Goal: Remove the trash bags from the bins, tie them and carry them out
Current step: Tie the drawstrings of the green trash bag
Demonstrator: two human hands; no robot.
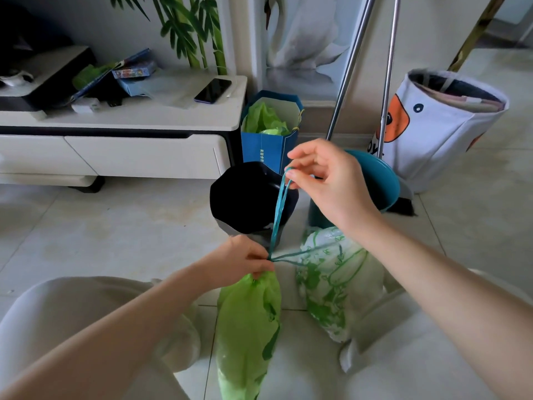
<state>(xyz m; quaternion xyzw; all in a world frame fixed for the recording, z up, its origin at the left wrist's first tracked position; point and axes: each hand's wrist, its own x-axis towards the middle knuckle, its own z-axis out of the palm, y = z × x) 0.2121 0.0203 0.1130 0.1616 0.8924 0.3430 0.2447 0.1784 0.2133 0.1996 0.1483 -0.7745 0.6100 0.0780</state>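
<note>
Left hand (242, 259) pinches green bag (248, 327) neck, bag hanging lengthwise downward; right hand (326, 180) pinches drawstring (278, 215) upward.

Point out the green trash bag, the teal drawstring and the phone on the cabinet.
green trash bag (248, 327): head view, middle of the bag's body.
teal drawstring (278, 212): head view, the taut stretch between the hands.
phone (212, 90): head view, centre of its dark screen.

Both forearms are bare, no sleeves showing, and the legs wear pale cream trousers (72, 319)
</note>
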